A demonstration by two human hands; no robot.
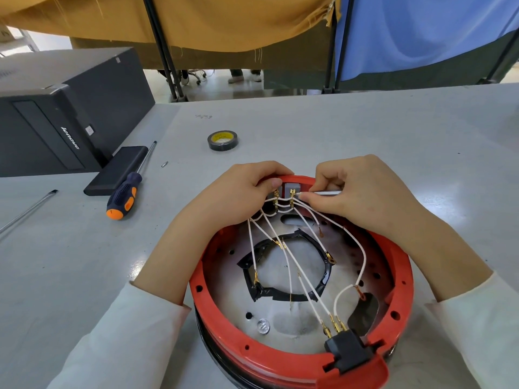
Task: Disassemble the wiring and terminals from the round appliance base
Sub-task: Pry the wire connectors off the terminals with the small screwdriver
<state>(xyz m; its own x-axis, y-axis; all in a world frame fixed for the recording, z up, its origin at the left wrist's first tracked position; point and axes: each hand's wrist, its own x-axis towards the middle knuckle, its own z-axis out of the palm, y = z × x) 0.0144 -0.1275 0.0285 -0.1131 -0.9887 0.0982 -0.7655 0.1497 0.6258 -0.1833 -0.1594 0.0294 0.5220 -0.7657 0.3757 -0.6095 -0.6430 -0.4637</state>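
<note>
The round red appliance base [302, 357] sits at six o'clock on the table [365, 130]. At its twelve o'clock rim, the left hand [241, 195] grips the grey terminal block [292, 189]. The right hand [362, 192] pinches a white wire [327, 193], seemingly at its terminal.

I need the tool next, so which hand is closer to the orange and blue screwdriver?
Left. The left hand is nearer the orange and blue screwdriver lying to its left; the right hand is farther right.

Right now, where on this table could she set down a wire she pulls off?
Bare table lies right of the tape roll and beyond the red base. The left is crowded: screwdriver, black box, computer case.
</note>
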